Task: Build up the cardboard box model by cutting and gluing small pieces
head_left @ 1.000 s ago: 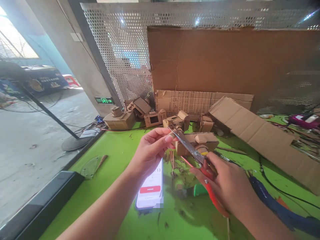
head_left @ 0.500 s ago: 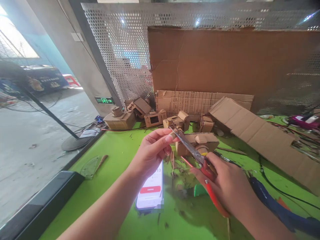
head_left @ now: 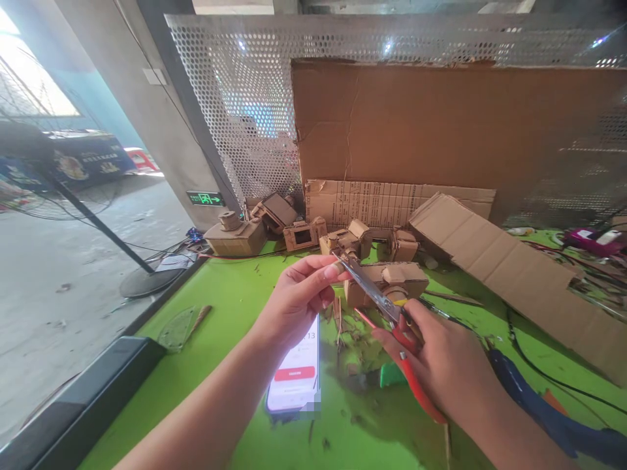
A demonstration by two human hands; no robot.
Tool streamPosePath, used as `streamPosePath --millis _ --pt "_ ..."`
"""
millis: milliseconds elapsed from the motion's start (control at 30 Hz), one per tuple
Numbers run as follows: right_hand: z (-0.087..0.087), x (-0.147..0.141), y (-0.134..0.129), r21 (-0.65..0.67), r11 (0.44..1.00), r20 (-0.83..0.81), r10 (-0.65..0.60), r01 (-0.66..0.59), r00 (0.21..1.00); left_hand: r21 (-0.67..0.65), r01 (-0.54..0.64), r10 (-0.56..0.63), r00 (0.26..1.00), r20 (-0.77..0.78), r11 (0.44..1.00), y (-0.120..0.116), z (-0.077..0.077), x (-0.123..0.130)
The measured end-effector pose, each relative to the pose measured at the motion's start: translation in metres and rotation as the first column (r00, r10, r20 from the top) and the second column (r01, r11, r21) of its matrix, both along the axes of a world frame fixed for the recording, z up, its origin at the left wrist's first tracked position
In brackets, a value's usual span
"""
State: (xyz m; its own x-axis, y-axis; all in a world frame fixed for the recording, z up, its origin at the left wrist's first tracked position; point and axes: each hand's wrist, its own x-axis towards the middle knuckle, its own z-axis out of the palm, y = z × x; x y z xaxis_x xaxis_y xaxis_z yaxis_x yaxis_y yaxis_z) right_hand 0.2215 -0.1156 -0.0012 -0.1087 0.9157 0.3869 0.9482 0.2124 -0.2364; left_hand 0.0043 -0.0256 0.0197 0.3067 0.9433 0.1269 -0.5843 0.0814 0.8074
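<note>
My left hand (head_left: 298,294) is closed in a pinch, thumb against fingers, on a small piece of brown cardboard (head_left: 339,267) mostly hidden by the fingertips. Red-handled scissors (head_left: 371,287) are gripped in my right hand (head_left: 443,349), their blades pointing up and left to the piece at my left fingertips. Whether the blades touch it I cannot tell. Just behind the blades stands a cardboard model camera (head_left: 406,275). Below my left hand a lit phone (head_left: 292,385) lies on the green table (head_left: 215,391).
Several more cardboard models, among them a box with a round top (head_left: 236,236), line the back. A long cardboard strip (head_left: 509,281) slants along the right. A blue-handled tool (head_left: 533,405) lies near my right forearm, a clear protractor (head_left: 177,328) at left. Scraps litter the middle.
The view has tilted up slightly, so the background sits a little lower. Both hands hold nearly the same place and grip, and the scissor blades look slightly closer together.
</note>
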Motion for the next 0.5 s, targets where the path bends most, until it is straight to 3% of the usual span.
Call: streamPosePath --millis 500 --pt "0.0022 0.0006 0.0003 -0.021 1.000 0.008 -0.014 0.014 1.000 -0.040 -0.016 0.014 0.999 -0.052 0.999 0.0021 -0.0037 -0.0016"
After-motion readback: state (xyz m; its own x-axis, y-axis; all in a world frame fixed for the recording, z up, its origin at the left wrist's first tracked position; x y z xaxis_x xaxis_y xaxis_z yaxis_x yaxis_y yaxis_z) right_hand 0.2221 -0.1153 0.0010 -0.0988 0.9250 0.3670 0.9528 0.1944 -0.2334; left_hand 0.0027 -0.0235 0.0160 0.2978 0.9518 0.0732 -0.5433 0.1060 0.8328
